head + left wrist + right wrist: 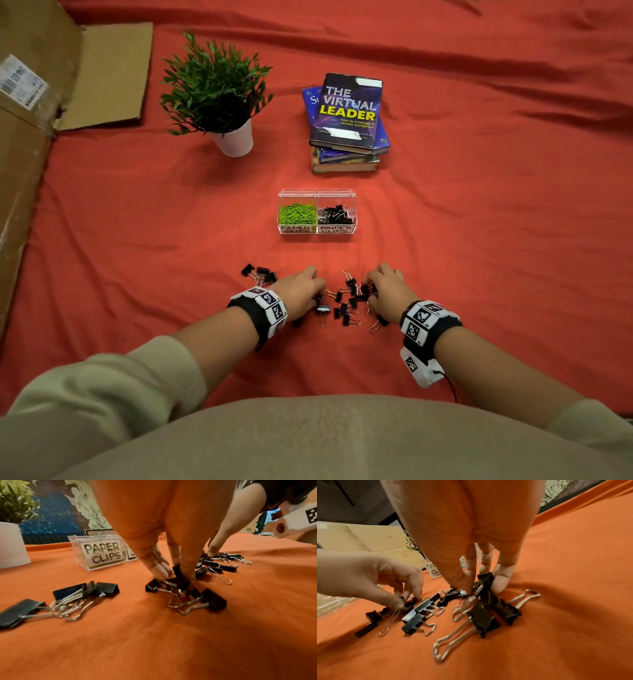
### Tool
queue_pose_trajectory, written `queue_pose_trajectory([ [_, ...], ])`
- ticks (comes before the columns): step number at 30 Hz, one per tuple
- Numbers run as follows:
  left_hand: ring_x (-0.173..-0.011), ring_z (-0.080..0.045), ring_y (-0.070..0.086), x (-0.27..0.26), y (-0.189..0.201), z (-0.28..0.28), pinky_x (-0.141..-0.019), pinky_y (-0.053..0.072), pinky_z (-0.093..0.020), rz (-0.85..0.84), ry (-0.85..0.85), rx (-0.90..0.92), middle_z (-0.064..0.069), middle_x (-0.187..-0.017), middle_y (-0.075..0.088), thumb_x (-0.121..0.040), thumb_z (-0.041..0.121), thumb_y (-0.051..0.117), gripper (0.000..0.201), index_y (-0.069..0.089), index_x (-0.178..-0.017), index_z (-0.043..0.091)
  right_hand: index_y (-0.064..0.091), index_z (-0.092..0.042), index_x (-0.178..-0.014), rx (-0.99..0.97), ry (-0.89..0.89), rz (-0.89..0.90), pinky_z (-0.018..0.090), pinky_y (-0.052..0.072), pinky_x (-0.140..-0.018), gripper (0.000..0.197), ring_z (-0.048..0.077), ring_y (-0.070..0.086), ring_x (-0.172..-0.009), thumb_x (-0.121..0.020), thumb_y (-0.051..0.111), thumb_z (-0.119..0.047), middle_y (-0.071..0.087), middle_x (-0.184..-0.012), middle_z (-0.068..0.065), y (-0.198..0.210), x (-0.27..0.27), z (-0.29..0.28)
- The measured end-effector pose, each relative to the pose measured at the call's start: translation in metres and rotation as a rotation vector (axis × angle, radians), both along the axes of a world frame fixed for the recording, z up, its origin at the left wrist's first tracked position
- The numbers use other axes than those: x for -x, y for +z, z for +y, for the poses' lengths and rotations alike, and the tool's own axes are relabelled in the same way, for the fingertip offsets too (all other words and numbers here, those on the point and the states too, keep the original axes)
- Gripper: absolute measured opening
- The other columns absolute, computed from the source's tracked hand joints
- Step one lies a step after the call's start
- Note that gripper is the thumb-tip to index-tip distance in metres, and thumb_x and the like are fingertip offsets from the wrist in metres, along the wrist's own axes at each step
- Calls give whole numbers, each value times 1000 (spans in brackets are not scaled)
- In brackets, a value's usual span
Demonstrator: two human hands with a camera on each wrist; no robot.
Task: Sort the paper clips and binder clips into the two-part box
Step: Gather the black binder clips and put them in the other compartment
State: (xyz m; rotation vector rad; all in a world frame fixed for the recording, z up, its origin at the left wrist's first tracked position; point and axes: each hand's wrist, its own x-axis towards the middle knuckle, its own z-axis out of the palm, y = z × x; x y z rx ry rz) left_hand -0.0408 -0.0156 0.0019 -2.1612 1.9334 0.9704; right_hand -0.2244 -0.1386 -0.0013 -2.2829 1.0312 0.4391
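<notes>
Red-orange cloth (479, 222) covers the whole work surface, and near its front edge a person's two hands work a scatter of black binder clips (346, 301). The left hand (301, 291) reaches down with thumb and fingers drawn together, pinching one small clip (178, 572) at the near-left edge of the heap; the left wrist view shows its black body caught between the fingertips (159, 572), with several more clips tangled by their wire handles directly beneath. The right hand (387, 287) is bent over the right side of the pile, thumb and fingers closed round a clip (485, 582) that stands on top of others; whether it has left the cloth is hard to judge, since the hand covers most of it. A separate cluster of clips (260, 274) lies just left of the left wrist. Beyond the hands, well apart from the pile, sits the clear two-part box (317, 231), its lid standing open at the back: the left compartment, labelled PAPER CLIPS, holds green paper clips (296, 212), and the right one, labelled BINDER CLIPS, holds black binder clips. Farther back stand a potted plant (215, 92) in a white pot and a stack of books (346, 123). Flattened cardboard (34, 137) runs along the left edge. Both wrists wear bands with black-and-white markers.
</notes>
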Motion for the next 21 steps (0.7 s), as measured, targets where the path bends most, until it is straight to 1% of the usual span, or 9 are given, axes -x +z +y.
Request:
queue_pose_trajectory([
  [3,-97,-30,58,-1,1,-2,-76,45,-37,0,17,10,-8,-115,46,-86,18,63,26,51,-108,12,57,-14,-105,-20,43,-3,32,41,-87,25,25,43,-102,-80,60,-11,45,-114,3,2,-4,-1],
  [6,-101,-27,58,-4,0,-5,-78,43,-32,24,40,4,-6,-111,58,-85,19,64,21,54,-103,13,57,-16,-90,-38,81,-20,34,43,-83,15,24,49,-94,-76,62,-11,46,-104,1,2,-5,-5],
  [9,-94,-25,61,-8,4,-11,-74,44,-29,97,160,12,-5,-101,65,-85,21,65,16,57,-97,16,58,-15,-85,-65,126,-46,33,46,-82,13,21,53,-88,-74,63,-10,50,-94,-2,2,-5,-9],
  [11,-88,-23,62,-12,11,-21,-73,46,-29,164,260,72,-4,-96,66,-83,21,67,14,58,-93,16,58,-18,-81,-91,105,-90,28,46,-76,13,16,53,-80,-74,62,-7,54,-88,-4,2,-4,-11],
  [14,-82,-18,60,-20,27,-48,-73,48,-30,212,371,197,1,-90,66,-81,19,69,13,57,-87,19,60,-20,-77,-151,-20,-154,14,42,-58,16,10,54,-65,-76,62,-4,58,-75,-8,-1,-4,-15],
  [15,-81,-18,60,-23,32,-59,-73,49,-30,220,398,222,1,-89,66,-82,19,69,13,57,-87,19,60,-20,-77,-206,-91,-172,12,41,-52,17,8,54,-58,-77,64,-3,60,-70,-8,-2,-6,-16],
  [17,-80,-18,59,-30,41,-82,-72,48,-29,212,446,279,0,-89,66,-82,19,69,14,58,-91,16,59,-19,-74,-349,-256,-243,19,46,-48,20,11,56,-51,-78,66,-1,63,-66,-3,-1,-12,-21],
  [19,-79,-19,59,-38,48,-104,-69,46,-27,186,479,318,-1,-89,65,-83,19,68,17,58,-96,16,59,-18,-72,-433,-382,-333,26,50,-51,22,14,59,-52,-77,69,2,65,-66,3,5,-22,-33],
  [21,-80,-22,59,-44,49,-121,-70,46,-29,154,484,323,-3,-88,64,-84,18,67,19,56,-99,16,59,-15,-72,-477,-450,-433,26,53,-54,23,16,62,-54,-76,69,5,65,-68,7,17,-35,-49],
])
